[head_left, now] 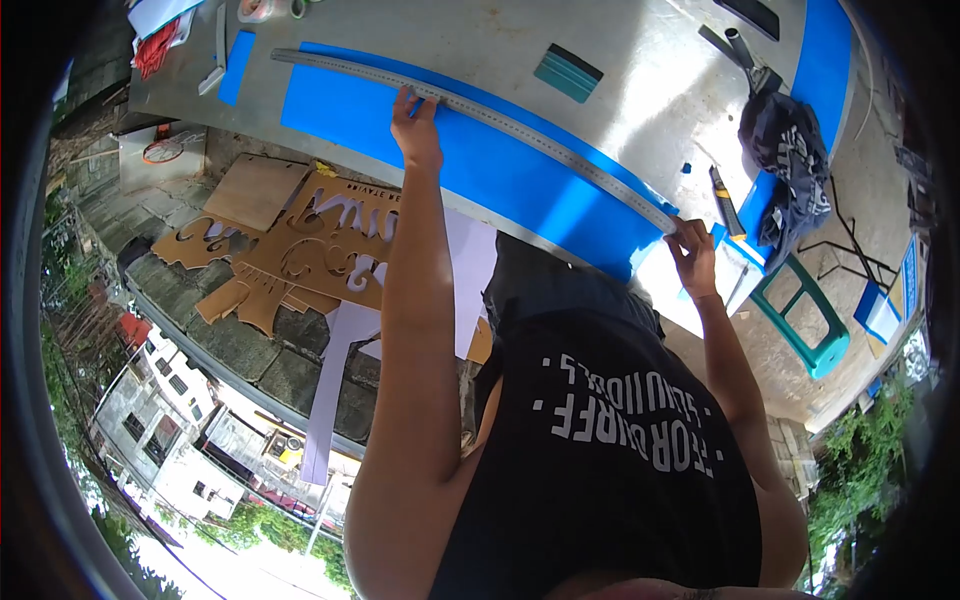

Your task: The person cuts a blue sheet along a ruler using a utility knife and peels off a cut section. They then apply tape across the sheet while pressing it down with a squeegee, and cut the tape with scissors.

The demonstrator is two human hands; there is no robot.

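Note:
A long metal ruler (540,142) lies lengthwise across a bright blue sheet (500,175) on the grey table. My left hand (416,128) has its fingers closed at the near edge of the ruler, left of its middle. At the ruler's right end, my right hand (693,258) pinches it with thumb and fingers, beside the sheet's right edge. Just beyond the right hand lies a yellow and black utility knife (725,202). A teal and black squeegee (568,73) rests on the table past the ruler.
A dark crumpled cloth or bag (785,150) sits at the table's right. Below it stands a green stool (815,335). Cut-out brown boards (320,240) and a pale purple panel (322,400) lie at left. A small blue strip (236,68) is at far left.

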